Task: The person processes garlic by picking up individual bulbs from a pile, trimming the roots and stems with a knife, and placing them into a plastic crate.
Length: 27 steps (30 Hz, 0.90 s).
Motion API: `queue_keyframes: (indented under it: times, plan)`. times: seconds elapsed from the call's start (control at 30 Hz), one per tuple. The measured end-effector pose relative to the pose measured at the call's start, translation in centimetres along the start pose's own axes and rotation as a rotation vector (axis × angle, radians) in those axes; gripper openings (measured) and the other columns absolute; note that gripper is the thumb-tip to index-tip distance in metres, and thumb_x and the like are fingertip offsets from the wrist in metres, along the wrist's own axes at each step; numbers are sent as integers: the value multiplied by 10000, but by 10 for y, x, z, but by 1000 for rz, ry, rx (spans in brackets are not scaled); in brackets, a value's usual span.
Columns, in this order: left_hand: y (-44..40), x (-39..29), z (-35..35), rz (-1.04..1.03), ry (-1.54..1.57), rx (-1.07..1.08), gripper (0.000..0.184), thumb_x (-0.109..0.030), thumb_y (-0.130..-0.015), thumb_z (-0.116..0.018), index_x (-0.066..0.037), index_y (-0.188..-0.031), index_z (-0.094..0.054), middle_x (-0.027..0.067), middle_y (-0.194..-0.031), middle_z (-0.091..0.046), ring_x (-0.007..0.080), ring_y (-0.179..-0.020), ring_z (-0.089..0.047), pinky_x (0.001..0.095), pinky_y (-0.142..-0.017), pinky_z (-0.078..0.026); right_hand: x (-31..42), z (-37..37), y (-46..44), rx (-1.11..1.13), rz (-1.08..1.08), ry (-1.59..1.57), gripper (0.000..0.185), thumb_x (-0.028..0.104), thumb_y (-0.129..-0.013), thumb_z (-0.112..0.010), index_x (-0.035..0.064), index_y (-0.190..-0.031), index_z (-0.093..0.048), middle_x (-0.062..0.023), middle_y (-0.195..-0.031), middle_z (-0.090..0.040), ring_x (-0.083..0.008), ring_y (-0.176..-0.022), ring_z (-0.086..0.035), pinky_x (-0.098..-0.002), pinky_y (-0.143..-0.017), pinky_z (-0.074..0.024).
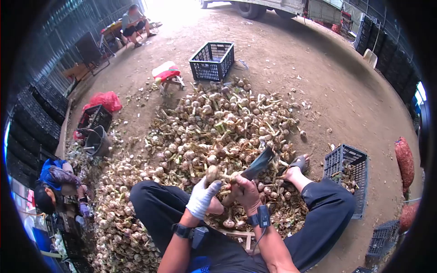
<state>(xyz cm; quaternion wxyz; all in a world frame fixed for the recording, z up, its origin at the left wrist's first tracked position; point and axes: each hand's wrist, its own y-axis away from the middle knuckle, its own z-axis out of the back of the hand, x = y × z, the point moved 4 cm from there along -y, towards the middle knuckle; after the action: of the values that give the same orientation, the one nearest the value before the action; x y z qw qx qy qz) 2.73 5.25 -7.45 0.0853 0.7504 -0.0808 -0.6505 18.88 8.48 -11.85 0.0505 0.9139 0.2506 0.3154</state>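
My left hand [203,196], in a whitish glove, is closed around a garlic bulb [212,173] whose stem points right. My bare right hand [247,193] is closed beside it, thumb and forefinger at the garlic stem [226,176]. A broad dark blade [258,164] slants up and right just beyond my right fingers. Whether my hand grips this blade or it is fixed in place, I cannot tell. Under and ahead of both hands spreads a heap of garlic [227,118] with dry stems and leaves.
A black crate [211,63] stands beyond the heap, near a low stool [172,82]. Another crate [357,191] is by my right foot. At left are a bucket [97,140] and a crouching person [61,182]. Someone sits [134,22] at the back; a truck [273,7] is parked.
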Motion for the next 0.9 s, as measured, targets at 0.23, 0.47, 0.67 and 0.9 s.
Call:
queue_keyframes:
  times: [0.23, 0.47, 0.67, 0.9]
  plan:
    - [6, -19, 0, -175, 228, -62, 454, -52, -906, -661, -17, -1338, -524, 58, -1164, -646, 149, -1093, -599, 292, -956, -491, -2, -22, 6, -85, 104, 300, 118, 110, -911, -705, 12, -970, -676, 22, -771, -628, -72, -713, -589, -236, -629, -484]
    - [6, -17, -3, -324, -128, -84, 522, 4, -827, -628, -34, -1328, -488, 60, -1151, -614, 134, -1031, -584, 265, -903, -498, 40, -42, 16, -61, 928, 1327, 124, 84, -835, -693, 8, -772, -618, -88, -672, -584, -231, -597, -574, -339, -555, -449]
    - [11, -28, -2, -309, -193, 22, 625, -33, -835, -678, -55, -1394, -399, 83, -1157, -616, 167, -1049, -609, 306, -923, -499, 38, -70, 22, -11, 981, 1522, 257, 228, -752, -726, 28, -745, -564, -156, -741, -543, -360, -651, -594, -418, -549, -460]
    - [13, -14, 10, -200, -146, 39, 664, -75, -772, -756, -66, -1356, -443, 57, -1131, -599, 141, -1028, -578, 295, -926, -493, 28, -74, 19, 36, 1055, 1635, 204, 201, -718, -691, 61, -726, -544, -116, -722, -540, -314, -603, -593, -405, -529, -466]
